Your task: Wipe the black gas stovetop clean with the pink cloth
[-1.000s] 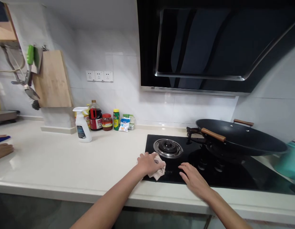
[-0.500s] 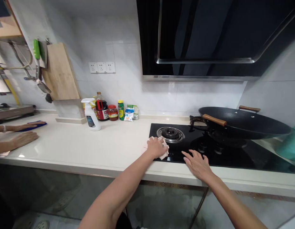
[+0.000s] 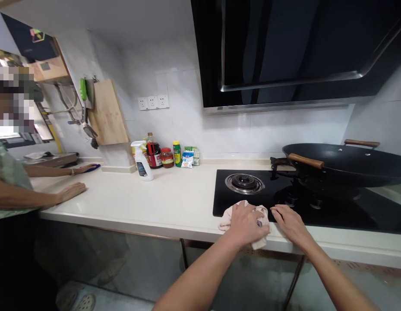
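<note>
My left hand (image 3: 247, 222) grips a pale pink cloth (image 3: 226, 218) at the front edge of the black gas stove (image 3: 219, 190), with part of the cloth hanging over the counter's edge. Close beside it, my right hand (image 3: 291, 222) rests at the stove's front edge, holding nothing, fingers slightly bent and apart. Behind my left hand is the left burner (image 3: 244, 183). A large black wok (image 3: 345, 166) with wooden handles sits over the right side of the stove.
A white spray bottle (image 3: 143, 162) stands on the white counter (image 3: 181, 194) near a sauce bottle (image 3: 154, 151), a red-lidded jar (image 3: 167, 158) and small packets (image 3: 187, 159). At the left, a co-worker (image 3: 9, 172) has a hand on a blue cloth (image 3: 93, 167). The range hood (image 3: 284, 52) hangs above.
My left hand has drawn the cloth from beside the left burner towards me and to the right, to the stove's front edge. The view has turned left, showing more of the co-worker.
</note>
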Demonstrator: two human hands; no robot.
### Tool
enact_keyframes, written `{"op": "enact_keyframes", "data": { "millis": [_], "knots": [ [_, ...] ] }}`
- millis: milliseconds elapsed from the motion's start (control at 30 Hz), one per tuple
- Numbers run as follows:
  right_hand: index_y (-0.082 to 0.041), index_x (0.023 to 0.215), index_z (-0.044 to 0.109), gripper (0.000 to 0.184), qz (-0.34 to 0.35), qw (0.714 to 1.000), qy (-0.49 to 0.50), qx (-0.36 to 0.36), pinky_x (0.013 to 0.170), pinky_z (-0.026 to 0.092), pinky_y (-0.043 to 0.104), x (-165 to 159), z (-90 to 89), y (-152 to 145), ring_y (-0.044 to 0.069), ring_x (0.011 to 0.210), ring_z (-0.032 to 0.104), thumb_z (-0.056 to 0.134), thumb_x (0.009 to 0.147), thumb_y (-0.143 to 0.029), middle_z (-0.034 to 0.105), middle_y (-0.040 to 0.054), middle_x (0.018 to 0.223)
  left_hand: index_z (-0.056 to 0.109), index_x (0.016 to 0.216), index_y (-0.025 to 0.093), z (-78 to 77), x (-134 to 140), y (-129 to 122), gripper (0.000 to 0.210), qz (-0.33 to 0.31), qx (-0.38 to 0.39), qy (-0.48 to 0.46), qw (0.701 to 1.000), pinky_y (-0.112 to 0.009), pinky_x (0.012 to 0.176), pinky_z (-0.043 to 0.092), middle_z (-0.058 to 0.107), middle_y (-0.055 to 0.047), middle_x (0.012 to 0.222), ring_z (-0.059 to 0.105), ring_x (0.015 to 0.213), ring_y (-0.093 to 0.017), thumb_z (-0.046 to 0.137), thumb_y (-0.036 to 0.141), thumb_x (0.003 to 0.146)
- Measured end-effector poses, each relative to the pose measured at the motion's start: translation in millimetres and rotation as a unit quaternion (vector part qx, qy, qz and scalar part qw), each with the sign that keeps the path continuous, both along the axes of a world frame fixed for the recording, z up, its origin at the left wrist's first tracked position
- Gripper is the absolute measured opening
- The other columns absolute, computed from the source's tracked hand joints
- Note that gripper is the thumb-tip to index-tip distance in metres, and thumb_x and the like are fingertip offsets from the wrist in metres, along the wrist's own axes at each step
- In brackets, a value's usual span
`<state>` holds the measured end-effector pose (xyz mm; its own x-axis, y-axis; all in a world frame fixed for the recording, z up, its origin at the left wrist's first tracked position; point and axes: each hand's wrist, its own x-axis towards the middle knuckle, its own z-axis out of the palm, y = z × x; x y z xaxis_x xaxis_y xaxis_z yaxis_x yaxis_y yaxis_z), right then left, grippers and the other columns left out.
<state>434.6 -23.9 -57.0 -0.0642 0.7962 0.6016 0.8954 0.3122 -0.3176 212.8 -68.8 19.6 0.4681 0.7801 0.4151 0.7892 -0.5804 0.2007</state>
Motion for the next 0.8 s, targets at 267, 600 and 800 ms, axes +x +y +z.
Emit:
{"op": "enact_keyframes", "data": {
  "millis": [267,600,800],
  "knots": [
    [-0.018,0.108,0.073,0.044,0.008,1.000,0.015,0.004,0.103,0.048,0.042,-1.0,5.3,-7.0,0.025,0.113,0.063,0.038,0.097,-0.042,0.069,0.0133,0.119,0.072,0.121,0.039,18.0,-22.9,34.0,0.043,0.055,-0.077,-0.008,0.996,-0.050,0.110,0.036,0.063,-0.001,0.140,0.052,0.130,-0.030,0.064,0.051,0.081],
    [-0.023,0.127,0.067,0.042,-0.028,0.997,-0.053,0.053,0.113,0.039,0.050,2.0,-5.5,-76.1,0.029,0.134,0.053,0.037,0.103,-0.038,0.063,0.0094,0.140,0.073,0.119,0.035,40.4,-170.0,27.5,0.039,0.203,-0.105,0.011,0.973,-0.039,0.098,0.048,0.069,-0.002,0.133,0.061,0.120,-0.029,0.055,0.038,0.085],
    [-0.032,0.143,0.054,0.044,-0.029,0.992,-0.086,0.087,0.119,0.030,0.051,16.6,-30.3,-114.3,0.027,0.142,0.044,0.046,0.101,-0.040,0.053,0.0043,0.152,0.074,0.109,0.039,39.3,-233.1,4.8,0.032,0.308,-0.044,0.036,0.950,-0.053,0.102,0.042,0.069,0.000,0.132,0.052,0.129,-0.037,0.061,0.043,0.080]
  ]
}}
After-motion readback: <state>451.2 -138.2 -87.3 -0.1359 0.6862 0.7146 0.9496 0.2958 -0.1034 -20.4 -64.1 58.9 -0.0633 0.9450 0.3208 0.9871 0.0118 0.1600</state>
